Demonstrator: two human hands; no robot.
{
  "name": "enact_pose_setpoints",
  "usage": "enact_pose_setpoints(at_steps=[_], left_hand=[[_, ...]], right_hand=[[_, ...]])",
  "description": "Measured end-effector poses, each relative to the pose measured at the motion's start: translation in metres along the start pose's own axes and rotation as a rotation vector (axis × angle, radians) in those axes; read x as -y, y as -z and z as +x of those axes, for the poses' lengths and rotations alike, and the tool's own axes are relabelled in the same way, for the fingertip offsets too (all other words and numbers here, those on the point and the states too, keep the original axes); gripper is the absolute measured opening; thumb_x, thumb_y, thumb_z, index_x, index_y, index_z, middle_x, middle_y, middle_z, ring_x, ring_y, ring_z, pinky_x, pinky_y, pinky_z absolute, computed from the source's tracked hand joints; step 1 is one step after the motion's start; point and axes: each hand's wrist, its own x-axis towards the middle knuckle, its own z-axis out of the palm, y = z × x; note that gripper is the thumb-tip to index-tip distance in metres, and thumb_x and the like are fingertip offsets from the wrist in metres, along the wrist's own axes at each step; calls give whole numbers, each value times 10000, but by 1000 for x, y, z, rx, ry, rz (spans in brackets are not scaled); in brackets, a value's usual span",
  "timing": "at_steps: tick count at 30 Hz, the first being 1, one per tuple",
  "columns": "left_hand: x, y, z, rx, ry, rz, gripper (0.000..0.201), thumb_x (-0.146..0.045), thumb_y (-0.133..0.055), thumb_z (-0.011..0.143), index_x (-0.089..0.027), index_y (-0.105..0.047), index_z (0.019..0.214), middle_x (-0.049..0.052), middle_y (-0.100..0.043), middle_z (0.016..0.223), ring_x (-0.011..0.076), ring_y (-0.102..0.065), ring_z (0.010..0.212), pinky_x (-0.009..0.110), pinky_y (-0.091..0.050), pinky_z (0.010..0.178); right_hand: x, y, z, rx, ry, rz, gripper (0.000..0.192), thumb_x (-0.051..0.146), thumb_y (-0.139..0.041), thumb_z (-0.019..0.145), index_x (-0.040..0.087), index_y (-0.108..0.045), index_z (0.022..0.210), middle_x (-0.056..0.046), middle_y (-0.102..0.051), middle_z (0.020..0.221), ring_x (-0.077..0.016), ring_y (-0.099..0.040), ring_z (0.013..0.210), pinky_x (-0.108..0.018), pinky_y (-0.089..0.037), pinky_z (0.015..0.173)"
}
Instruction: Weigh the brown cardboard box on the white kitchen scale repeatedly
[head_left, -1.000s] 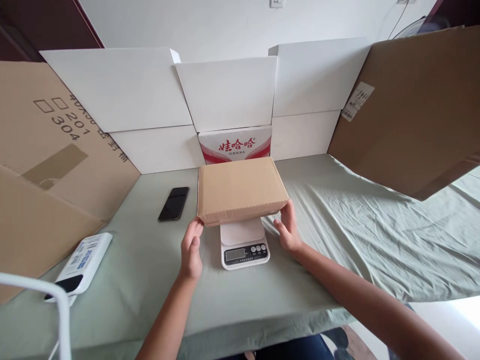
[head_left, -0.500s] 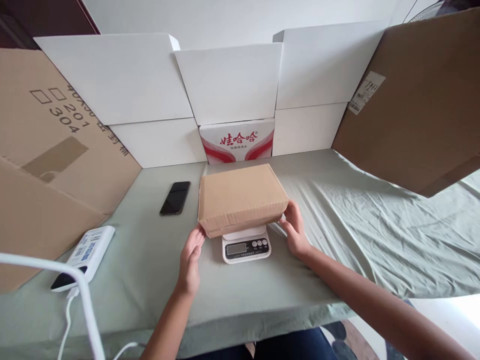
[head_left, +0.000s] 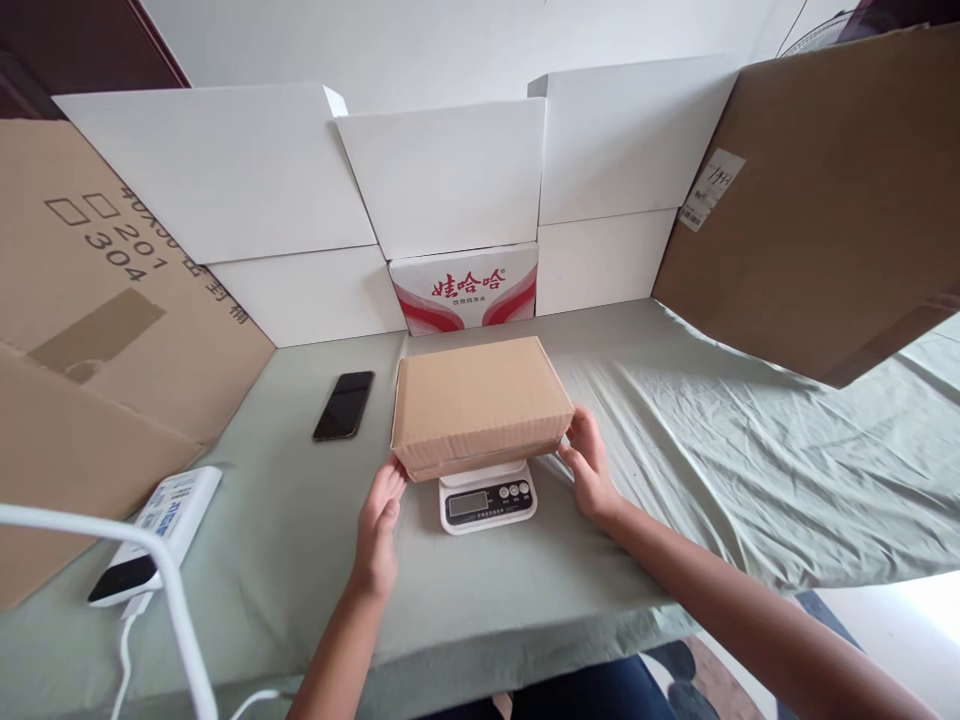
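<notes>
Brown box (head_left: 480, 400): closed cardboard, in the centre, directly above the platform of a white scale (head_left: 487, 519); its top slopes slightly. Whether its full weight rests there cannot be told, since it hides most of the platform.
Left hand (head_left: 381, 535): fingers hold the box's lower front corner; the thumb points up, clear of the cardboard.
Right hand (head_left: 589, 468): curled around the opposite front corner, fingers on the side, thumb near the front edge.
Done: the box appears to have reached its place over the scale, placed squarely enough to leave the control panel uncovered.
Left to do: neither hand has let go yet, and no figure can be read on the grey display (head_left: 468, 503); the placing looks nearly finished.
Cloth (head_left: 465, 590): pale green, covering the table, fairly smooth near the scale, creased at right.
Phone (head_left: 343, 406): dark screen upward, left of the box.
White device (head_left: 161, 530): farther left, slim, with a thin cable (head_left: 126, 650) plugged into its near end; a thick white tube (head_left: 184, 632) curves across the foreground.
Back row: stacked white boxes (head_left: 450, 170), with a red-and-white printed carton (head_left: 469, 288) low in the middle.
Sides: a large brown carton on the left (head_left: 135, 360), another on the right (head_left: 817, 200).
Room: pale wall (head_left: 450, 40) behind; patterned floor (head_left: 712, 680) at lower right.
</notes>
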Motion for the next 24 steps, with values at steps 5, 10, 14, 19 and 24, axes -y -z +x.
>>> enact_pose_setpoints(at_steps=[5,10,14,19,24], left_hand=[[1,0,0,2,-11,3,679,-577,-591,876,-170,-587,1419,186,-576,1470,372,-486,1413,556,-325,1203],[5,3,-1,-12,-27,-12,678,-572,-601,871,-177,-588,1422,181,-568,1480,376,-467,1427,558,-329,1200],[4,3,-1,-43,-78,-37,677,-580,-586,876,-210,-573,1442,158,-514,1536,369,-455,1437,552,-331,1202],[1,2,0,-80,-103,-42,684,-612,-570,868,-213,-592,1422,148,-517,1537,367,-454,1438,550,-340,1198],[2,2,1,-81,-65,-26,709,-632,-563,861,-192,-594,1417,163,-548,1505,369,-452,1439,550,-336,1202]], right_hand=[[-2,0,0,-5,-5,-7,403,480,-524,950,316,-504,1317,-74,-547,1348,-303,-535,1232,-492,-482,1034],[-3,1,0,-4,-4,-13,398,472,-515,946,325,-499,1315,-67,-545,1362,-305,-527,1269,-497,-466,1056],[-3,1,0,-35,-12,-18,419,480,-502,943,330,-482,1335,-68,-532,1380,-302,-524,1276,-499,-458,1066],[-2,2,1,-74,-13,-4,425,481,-522,940,339,-490,1340,-65,-530,1384,-296,-524,1271,-486,-463,1062],[-1,2,0,-46,-25,14,451,490,-520,946,342,-480,1370,-64,-519,1420,-298,-507,1295,-496,-444,1089]])
